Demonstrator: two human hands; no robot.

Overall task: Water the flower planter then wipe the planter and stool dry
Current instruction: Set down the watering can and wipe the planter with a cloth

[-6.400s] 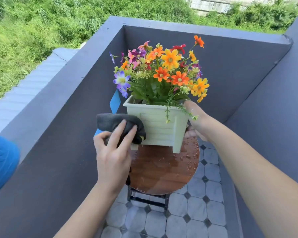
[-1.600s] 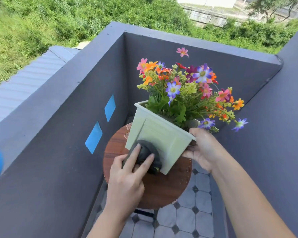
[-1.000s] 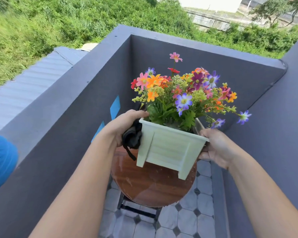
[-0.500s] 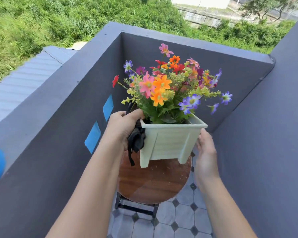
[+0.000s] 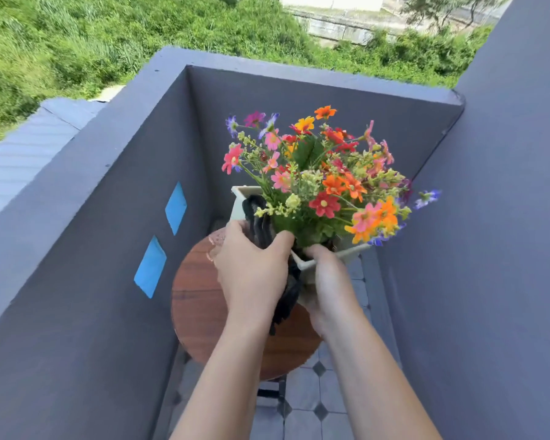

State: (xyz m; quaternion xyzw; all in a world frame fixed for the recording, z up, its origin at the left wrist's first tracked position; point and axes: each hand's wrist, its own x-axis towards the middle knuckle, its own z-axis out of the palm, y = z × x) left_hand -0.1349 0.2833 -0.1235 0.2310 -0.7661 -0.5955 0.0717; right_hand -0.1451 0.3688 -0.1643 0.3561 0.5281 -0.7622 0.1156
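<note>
The pale green planter (image 5: 307,265), full of orange, pink and purple flowers (image 5: 324,182), is lifted above the round wooden stool (image 5: 200,309) and tipped toward me. My left hand (image 5: 251,271) holds the dark grey cloth (image 5: 258,217) against the planter's left side and rim. A tail of the cloth hangs down between my hands. My right hand (image 5: 327,281) grips the planter's near corner from below. Most of the planter's body is hidden behind both hands and the flowers.
Dark grey balcony walls (image 5: 86,249) close in on the left, the back and the right. Two blue tape patches (image 5: 175,208) sit on the left wall. Grey tiled floor (image 5: 311,392) lies under the stool. Green slope beyond the wall.
The planter has turned and tipped toward me, so its top and flowers now face the camera. My right hand moved from the right side to the near corner. My left hand still holds the cloth.
</note>
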